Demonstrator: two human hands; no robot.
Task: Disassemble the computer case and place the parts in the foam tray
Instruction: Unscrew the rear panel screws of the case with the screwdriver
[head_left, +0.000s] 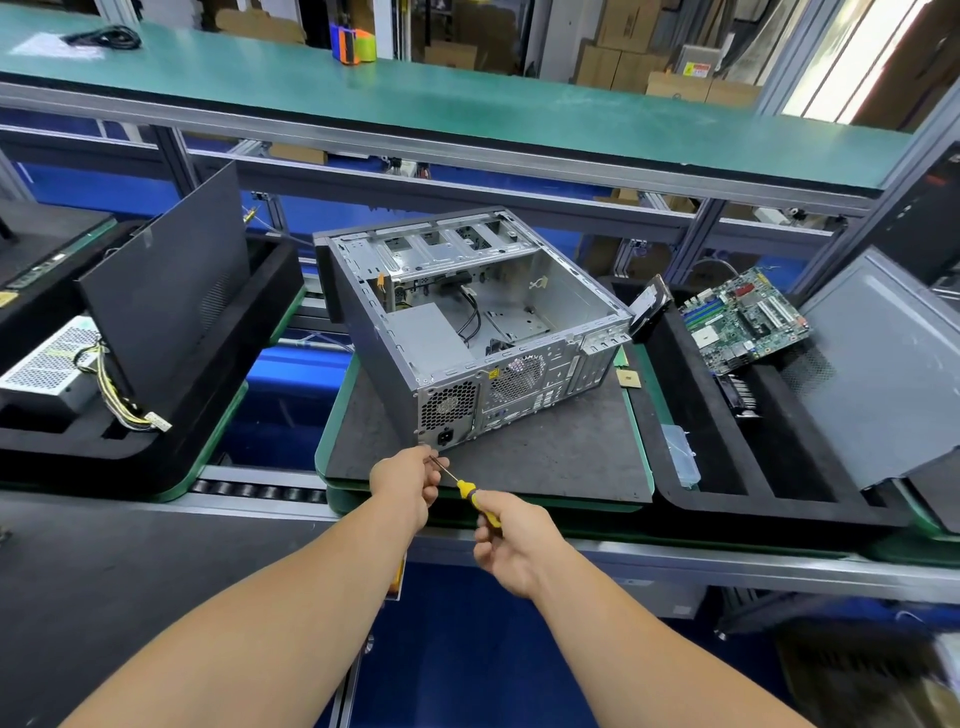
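An open grey computer case (467, 332) lies on its side on a dark mat, its rear panel towards me and the power supply still inside. My right hand (511, 543) grips the yellow handle of a screwdriver (470, 491). The tool's shaft points at the lower left corner of the rear panel. My left hand (410, 480) pinches the shaft near its tip, close to that corner. To the right, a black foam tray (691, 415) holds a green motherboard (745, 319), a hard drive (649, 309) and a grey side panel (883, 364).
At the left stands another foam tray (171, 441) with a power supply (49, 364), its cables and a black panel (171, 291). A clear plastic box (680, 454) sits in the right tray. A green shelf (415, 98) runs overhead behind the case.
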